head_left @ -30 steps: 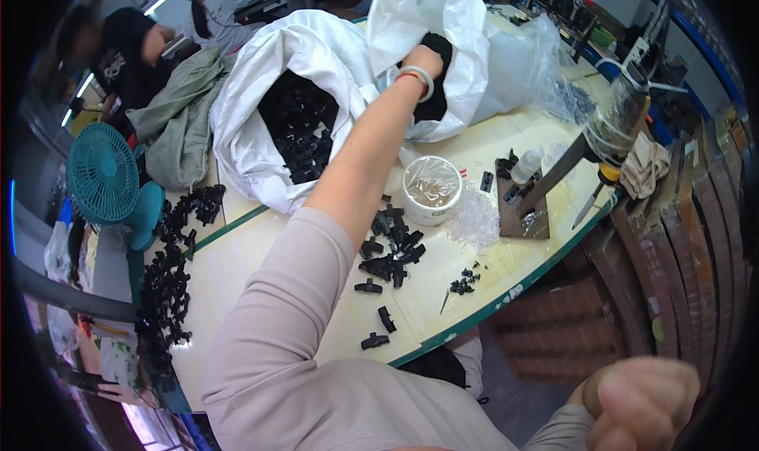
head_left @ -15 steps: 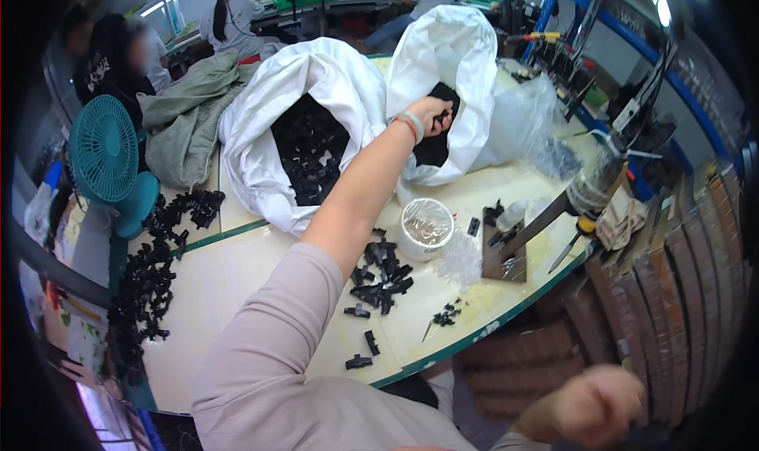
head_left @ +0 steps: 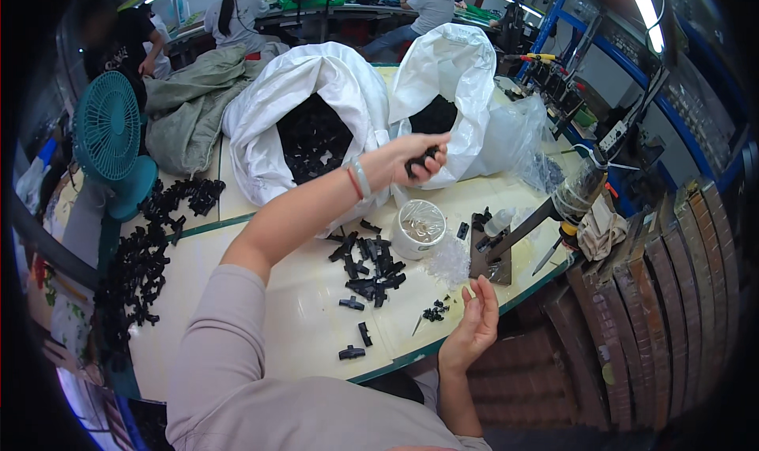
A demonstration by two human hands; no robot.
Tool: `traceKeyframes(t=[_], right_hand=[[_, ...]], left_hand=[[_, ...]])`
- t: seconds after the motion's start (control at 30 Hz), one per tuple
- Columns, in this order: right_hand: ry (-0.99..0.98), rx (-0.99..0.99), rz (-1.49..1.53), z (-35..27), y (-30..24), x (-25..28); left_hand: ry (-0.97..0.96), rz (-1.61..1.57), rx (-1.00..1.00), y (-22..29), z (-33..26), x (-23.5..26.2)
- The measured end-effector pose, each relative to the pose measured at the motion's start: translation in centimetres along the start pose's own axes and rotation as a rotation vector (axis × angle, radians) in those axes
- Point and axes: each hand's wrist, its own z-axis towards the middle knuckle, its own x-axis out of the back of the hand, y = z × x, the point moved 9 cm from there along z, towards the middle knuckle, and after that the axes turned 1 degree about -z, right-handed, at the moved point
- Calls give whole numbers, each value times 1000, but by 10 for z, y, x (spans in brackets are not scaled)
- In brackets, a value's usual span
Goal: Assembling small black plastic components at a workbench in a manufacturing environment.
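R hand [head_left: 474, 326]: at near table [head_left: 292, 324] edge, fingers loosely curved, thumb held off them; cannot tell if any fingertips meet. Nearest items: small black bits [head_left: 433, 312], in a little heap just beyond the edge, thin pin [head_left: 417, 324] alongside.

Loose black parts [head_left: 352, 353] lie to the L (a few singles, then a jumbled pile). Behind the pile: white tub [head_left: 409, 249] lined w/ clear film, clear plastic scraps [head_left: 449, 263] next to it. To the R, brown stand [head_left: 500, 272] w/ small clear bottle [head_left: 498, 223] on its base; knife [head_left: 547, 257] farther R. Stacked brown boxes [head_left: 648, 293] beyond the table's R side.

L hand [head_left: 402, 157]: over the table, fingers curled round a clump of black pcs [head_left: 421, 163], in front of small white bag [head_left: 474, 71]; contact w/ bag cannot be told. Bag stands upright, mouth wide, black contents visible. Large white bag [head_left: 253, 143] adj., also holding black parts.

Far L: long spread of black parts [head_left: 142, 261], green fan [head_left: 111, 131], grey-green sack [head_left: 190, 111]. Rear: co-workers [head_left: 237, 15] seated at benches.
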Motion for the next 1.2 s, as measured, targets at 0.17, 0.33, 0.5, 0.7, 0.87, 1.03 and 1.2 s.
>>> traceKeyframes(t=[0.17, 0.33, 0.5, 0.7, 0.87, 1.03, 1.2], right_hand=[[32, 118, -10, -33, -3, -9], [121, -68, 183, -49, 9, -11], [196, -277, -68, -50, 24, 3], [204, -407, -62, -42, 38, 7], [222, -364, 55, -30, 50, -1], [228, -389, 67, -27, 62, 2], [224, -376, 106, -24, 61, -2]], left_hand=[[-10, 21, 91, -119, -57, -43], [3, -255, 148, -212, -81, -68], [157, -108, -125, -225, -90, -65], [202, 232, -413, -200, -85, -67], [324, -181, -267, -219, -69, -34], [257, -201, -300, -216, -63, -29], [307, -118, -361, -209, -64, -23]])
